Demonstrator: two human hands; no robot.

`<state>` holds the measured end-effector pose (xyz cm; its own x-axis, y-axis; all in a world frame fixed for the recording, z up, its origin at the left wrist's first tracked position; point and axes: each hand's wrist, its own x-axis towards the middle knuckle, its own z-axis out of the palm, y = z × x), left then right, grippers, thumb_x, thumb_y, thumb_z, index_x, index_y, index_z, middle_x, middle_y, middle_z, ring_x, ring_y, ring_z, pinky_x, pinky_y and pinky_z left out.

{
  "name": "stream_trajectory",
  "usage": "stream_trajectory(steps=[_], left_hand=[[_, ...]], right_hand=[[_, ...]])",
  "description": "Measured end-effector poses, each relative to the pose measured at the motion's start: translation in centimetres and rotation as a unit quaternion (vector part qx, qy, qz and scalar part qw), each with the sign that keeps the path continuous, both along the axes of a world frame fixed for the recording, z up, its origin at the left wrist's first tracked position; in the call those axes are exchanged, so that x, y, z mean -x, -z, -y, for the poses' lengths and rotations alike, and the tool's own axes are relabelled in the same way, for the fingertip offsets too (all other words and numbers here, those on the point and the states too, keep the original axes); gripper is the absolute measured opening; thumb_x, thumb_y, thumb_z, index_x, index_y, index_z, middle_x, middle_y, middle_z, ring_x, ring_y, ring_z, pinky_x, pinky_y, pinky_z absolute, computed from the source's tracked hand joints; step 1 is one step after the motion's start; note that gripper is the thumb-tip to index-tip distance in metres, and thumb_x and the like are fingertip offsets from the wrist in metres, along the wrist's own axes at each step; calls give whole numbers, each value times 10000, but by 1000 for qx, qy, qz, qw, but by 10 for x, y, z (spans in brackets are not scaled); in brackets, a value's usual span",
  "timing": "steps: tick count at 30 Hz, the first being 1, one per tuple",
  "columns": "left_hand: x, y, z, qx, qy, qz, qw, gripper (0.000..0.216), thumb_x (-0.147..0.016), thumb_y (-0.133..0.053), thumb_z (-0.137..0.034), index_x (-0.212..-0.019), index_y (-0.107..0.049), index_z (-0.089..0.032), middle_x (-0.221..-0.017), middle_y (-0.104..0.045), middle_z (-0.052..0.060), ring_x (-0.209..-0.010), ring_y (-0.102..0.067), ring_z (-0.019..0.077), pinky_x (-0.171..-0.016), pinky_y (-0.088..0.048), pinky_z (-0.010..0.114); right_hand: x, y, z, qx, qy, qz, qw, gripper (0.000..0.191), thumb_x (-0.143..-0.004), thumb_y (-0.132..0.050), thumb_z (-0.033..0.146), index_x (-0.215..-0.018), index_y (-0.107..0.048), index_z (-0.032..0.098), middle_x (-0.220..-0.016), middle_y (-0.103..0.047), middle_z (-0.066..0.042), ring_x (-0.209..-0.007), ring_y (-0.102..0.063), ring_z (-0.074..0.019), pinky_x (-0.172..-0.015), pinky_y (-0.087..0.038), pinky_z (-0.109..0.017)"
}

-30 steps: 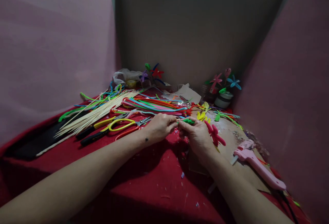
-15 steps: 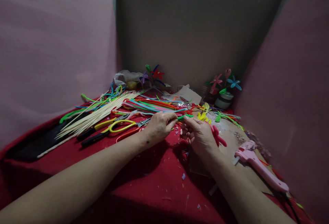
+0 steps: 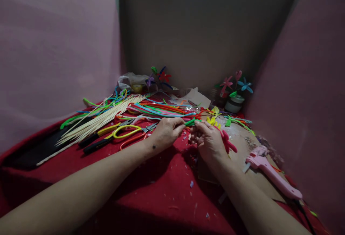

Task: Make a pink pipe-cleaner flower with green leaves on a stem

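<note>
Left hand [image 3: 167,132]: thumb and fingertips closed to a narrow pinch on the left end of a green fuzzy piece [image 3: 190,123]. Right hand [image 3: 209,141]: thumb and forefinger pinch near its right end, other fingers curled beneath. Piece sits between the two hands, on the near side of the pipe-cleaner bundle [image 3: 164,110]; long axis runs left to right, right end slightly higher in view. Fingers cover parts of both ends; strand count not resolvable at this size. Right hand partly hides a dark pink flower [image 3: 228,142]. Both forearms are cut off by the frame's lower part.
</note>
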<state>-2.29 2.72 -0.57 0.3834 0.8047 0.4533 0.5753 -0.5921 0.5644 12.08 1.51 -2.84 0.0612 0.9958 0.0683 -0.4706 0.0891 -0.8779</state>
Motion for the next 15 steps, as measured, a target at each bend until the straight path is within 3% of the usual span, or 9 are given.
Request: stream_trajectory(steps=[3, 8, 15], left_hand=[[0, -1, 1, 5, 11, 4, 1000, 228, -819, -462, -220, -656, -601, -143, -557, -537, -19, -526, -445, 88, -533, -332, 198], [0, 0, 0, 3, 13, 4, 1000, 221, -810, -466, -202, -633, -585, -142, -539, -510, -25, -504, -415, 82, -515, -314, 200], [1, -2, -1, 19, 8, 31, 999, 239, -801, -462, -201, -585, -548, -146, -510, -504, -32, -491, -421, 80, -507, -320, 199]], right_hand=[[-1, -3, 1, -14, 20, 17, 1000, 187, -657, -675, 298, -688, -540, 171, -532, -556, 45, -387, -467, -75, -362, -370, -202], [-1, -8, 5, -33, 44, 80, 995, 255, -597, -700, 190, -817, -573, 182, -555, -563, 69, -392, -471, -67, -374, -383, -191], [-4, -5, 0, -27, 22, 32, 999, 161, -623, -686, 235, -716, -597, 140, -562, -602, 12, -454, -526, -102, -404, -432, -222]])
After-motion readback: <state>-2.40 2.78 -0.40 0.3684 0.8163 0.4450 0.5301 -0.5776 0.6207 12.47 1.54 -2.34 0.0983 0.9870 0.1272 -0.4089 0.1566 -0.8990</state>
